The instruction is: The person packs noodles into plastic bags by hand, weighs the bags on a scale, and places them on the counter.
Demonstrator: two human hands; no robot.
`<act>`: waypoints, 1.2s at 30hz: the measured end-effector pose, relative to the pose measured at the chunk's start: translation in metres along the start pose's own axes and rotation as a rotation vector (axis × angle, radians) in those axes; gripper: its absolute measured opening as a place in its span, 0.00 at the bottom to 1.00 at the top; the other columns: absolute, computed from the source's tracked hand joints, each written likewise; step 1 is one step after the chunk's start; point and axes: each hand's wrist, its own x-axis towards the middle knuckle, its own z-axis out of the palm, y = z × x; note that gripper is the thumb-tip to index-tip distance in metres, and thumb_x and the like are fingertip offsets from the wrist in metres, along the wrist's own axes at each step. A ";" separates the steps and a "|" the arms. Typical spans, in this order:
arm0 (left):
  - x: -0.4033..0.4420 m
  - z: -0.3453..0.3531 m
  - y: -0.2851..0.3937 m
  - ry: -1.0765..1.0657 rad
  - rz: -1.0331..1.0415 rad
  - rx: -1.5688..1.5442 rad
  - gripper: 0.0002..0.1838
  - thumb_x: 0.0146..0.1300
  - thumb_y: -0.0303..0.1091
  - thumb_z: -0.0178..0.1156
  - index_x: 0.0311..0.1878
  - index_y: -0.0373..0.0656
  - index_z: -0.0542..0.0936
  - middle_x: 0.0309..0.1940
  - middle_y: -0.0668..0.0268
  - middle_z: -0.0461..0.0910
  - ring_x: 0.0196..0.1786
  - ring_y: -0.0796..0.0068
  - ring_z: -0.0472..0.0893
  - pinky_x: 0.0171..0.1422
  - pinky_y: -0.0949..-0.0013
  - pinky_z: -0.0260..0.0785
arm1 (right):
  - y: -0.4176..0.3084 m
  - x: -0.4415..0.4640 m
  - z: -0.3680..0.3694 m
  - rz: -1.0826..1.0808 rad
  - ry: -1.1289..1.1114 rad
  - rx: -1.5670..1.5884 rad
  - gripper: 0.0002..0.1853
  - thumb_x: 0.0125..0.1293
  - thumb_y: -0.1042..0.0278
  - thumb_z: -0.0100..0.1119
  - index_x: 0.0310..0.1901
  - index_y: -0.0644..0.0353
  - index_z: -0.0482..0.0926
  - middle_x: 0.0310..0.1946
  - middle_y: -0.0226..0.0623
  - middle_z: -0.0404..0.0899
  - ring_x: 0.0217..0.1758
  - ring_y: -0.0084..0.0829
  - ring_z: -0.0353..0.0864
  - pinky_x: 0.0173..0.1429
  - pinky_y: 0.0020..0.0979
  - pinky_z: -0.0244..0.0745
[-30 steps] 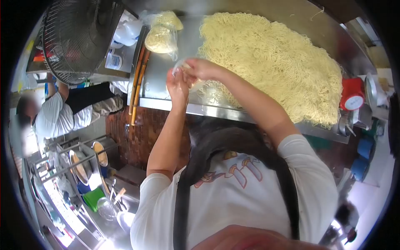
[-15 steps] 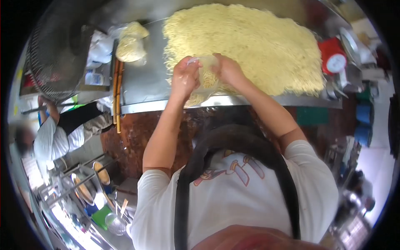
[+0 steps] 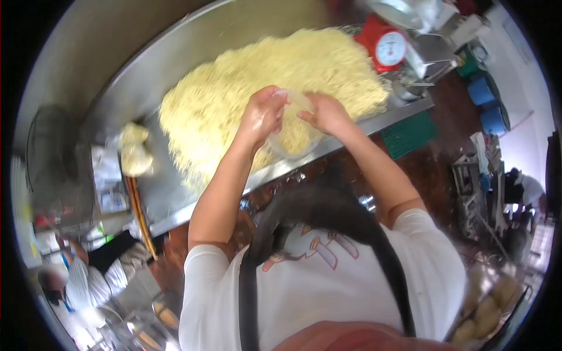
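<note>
A clear plastic bag (image 3: 288,151) with yellow noodles in its lower part hangs between my hands, over the near edge of the steel table. My left hand (image 3: 263,115) is closed on the bag's upper left rim. At the upper right side of the opening, my right hand (image 3: 329,114) pinches the bag, with its thumb lower than its fingers; part of the grip is hidden. Behind the bag, a wide heap of loose yellow noodles (image 3: 234,88) covers much of the table.
A red dial scale (image 3: 391,48) stands at the table's right end. Bagged noodles (image 3: 136,159) and bamboo poles (image 3: 138,213) are at the left. A green mat (image 3: 410,134) lies on the floor. Another person (image 3: 99,278) is at lower left.
The view has turned, so the table now slants up to the right and the scale appears closer. Both hands still hold the bag, which hangs more open with its noodles low.
</note>
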 end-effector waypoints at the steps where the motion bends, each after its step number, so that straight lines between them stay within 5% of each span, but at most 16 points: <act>1: 0.025 0.019 0.008 -0.018 0.004 0.062 0.08 0.71 0.36 0.55 0.37 0.43 0.76 0.17 0.77 0.60 0.16 0.83 0.58 0.21 0.73 0.52 | 0.032 0.006 -0.013 0.116 -0.155 -0.025 0.14 0.66 0.57 0.62 0.46 0.58 0.83 0.37 0.52 0.83 0.45 0.53 0.82 0.52 0.48 0.76; 4: 0.110 0.061 0.043 -0.024 -0.026 0.143 0.07 0.71 0.34 0.55 0.37 0.44 0.76 0.17 0.78 0.60 0.17 0.84 0.57 0.21 0.74 0.50 | 0.154 0.039 -0.075 -0.104 -0.113 -0.047 0.11 0.67 0.60 0.59 0.44 0.58 0.83 0.36 0.51 0.83 0.46 0.53 0.82 0.51 0.50 0.76; 6: 0.168 0.097 0.071 -0.071 0.007 0.025 0.07 0.72 0.35 0.54 0.38 0.44 0.77 0.18 0.78 0.60 0.18 0.84 0.58 0.23 0.74 0.49 | 0.175 0.067 -0.152 0.097 0.082 0.010 0.09 0.68 0.66 0.52 0.40 0.59 0.82 0.38 0.52 0.83 0.44 0.55 0.82 0.48 0.52 0.76; 9: 0.220 0.170 0.131 -0.051 0.179 0.024 0.08 0.74 0.36 0.53 0.39 0.45 0.77 0.19 0.79 0.61 0.21 0.85 0.60 0.24 0.74 0.51 | 0.221 0.118 -0.243 -0.171 0.616 -0.021 0.12 0.69 0.65 0.51 0.46 0.59 0.82 0.36 0.53 0.83 0.44 0.57 0.82 0.49 0.52 0.77; 10: 0.236 0.189 0.143 -0.036 0.233 0.054 0.08 0.74 0.36 0.54 0.39 0.45 0.78 0.20 0.79 0.62 0.21 0.85 0.61 0.24 0.74 0.52 | 0.215 0.126 -0.281 0.026 0.525 0.050 0.14 0.65 0.72 0.52 0.51 0.60 0.80 0.43 0.53 0.83 0.47 0.56 0.83 0.50 0.50 0.78; 14: 0.322 0.248 0.153 0.055 0.425 0.220 0.10 0.73 0.39 0.55 0.43 0.43 0.80 0.24 0.76 0.69 0.25 0.83 0.65 0.26 0.73 0.59 | 0.256 0.161 -0.352 -0.049 0.636 0.044 0.15 0.70 0.69 0.54 0.56 0.59 0.79 0.43 0.44 0.84 0.46 0.40 0.85 0.48 0.37 0.81; 16: 0.383 0.261 0.135 0.121 0.561 0.375 0.12 0.72 0.39 0.56 0.44 0.40 0.81 0.28 0.69 0.75 0.28 0.78 0.72 0.28 0.70 0.66 | 0.278 0.166 -0.357 -0.192 0.780 0.165 0.16 0.72 0.64 0.59 0.57 0.59 0.77 0.46 0.35 0.84 0.45 0.34 0.85 0.49 0.36 0.83; 18: 0.427 0.273 0.124 0.198 0.750 0.586 0.14 0.69 0.38 0.56 0.45 0.36 0.81 0.34 0.59 0.82 0.32 0.69 0.81 0.32 0.66 0.74 | 0.295 0.155 -0.340 -0.279 0.899 0.311 0.19 0.68 0.74 0.54 0.60 0.59 0.76 0.49 0.42 0.83 0.51 0.38 0.84 0.53 0.37 0.80; 21: 0.423 0.313 0.122 0.236 0.505 0.552 0.16 0.70 0.40 0.57 0.46 0.33 0.81 0.36 0.55 0.83 0.32 0.65 0.84 0.28 0.64 0.78 | 0.305 0.100 -0.304 -0.253 0.940 0.186 0.28 0.63 0.85 0.51 0.66 0.58 0.70 0.57 0.44 0.79 0.57 0.40 0.82 0.58 0.38 0.78; 23: 0.430 0.325 0.120 0.195 0.495 0.561 0.16 0.70 0.41 0.58 0.47 0.36 0.81 0.35 0.63 0.81 0.30 0.73 0.78 0.27 0.66 0.78 | 0.312 0.046 -0.267 -0.124 0.603 0.334 0.27 0.63 0.86 0.50 0.65 0.60 0.71 0.54 0.45 0.79 0.56 0.39 0.83 0.59 0.36 0.77; 25: 0.438 0.331 0.122 0.172 0.492 0.573 0.15 0.71 0.42 0.58 0.47 0.38 0.81 0.33 0.68 0.79 0.29 0.77 0.74 0.26 0.67 0.77 | 0.333 0.006 -0.216 -0.189 0.529 0.288 0.27 0.59 0.86 0.49 0.62 0.61 0.72 0.54 0.48 0.75 0.53 0.46 0.79 0.58 0.39 0.76; 27: 0.448 0.333 0.132 0.169 0.503 0.579 0.15 0.70 0.42 0.59 0.46 0.38 0.81 0.30 0.69 0.77 0.28 0.79 0.73 0.27 0.67 0.77 | 0.345 -0.038 -0.173 0.028 0.382 0.588 0.26 0.60 0.87 0.48 0.61 0.60 0.74 0.52 0.46 0.74 0.50 0.41 0.81 0.54 0.37 0.77; 31: 0.463 0.338 0.144 0.132 0.575 0.630 0.19 0.70 0.41 0.60 0.50 0.33 0.81 0.36 0.59 0.82 0.32 0.70 0.82 0.28 0.64 0.83 | 0.364 -0.090 -0.142 0.205 0.296 0.679 0.25 0.61 0.87 0.48 0.60 0.60 0.75 0.50 0.45 0.73 0.46 0.36 0.83 0.49 0.33 0.77; 36: 0.468 0.352 0.150 0.112 0.540 0.569 0.23 0.64 0.46 0.67 0.49 0.34 0.82 0.36 0.65 0.81 0.34 0.75 0.81 0.29 0.66 0.83 | 0.387 -0.098 -0.142 0.228 0.385 0.704 0.24 0.62 0.86 0.49 0.60 0.60 0.74 0.46 0.43 0.75 0.43 0.35 0.82 0.46 0.32 0.76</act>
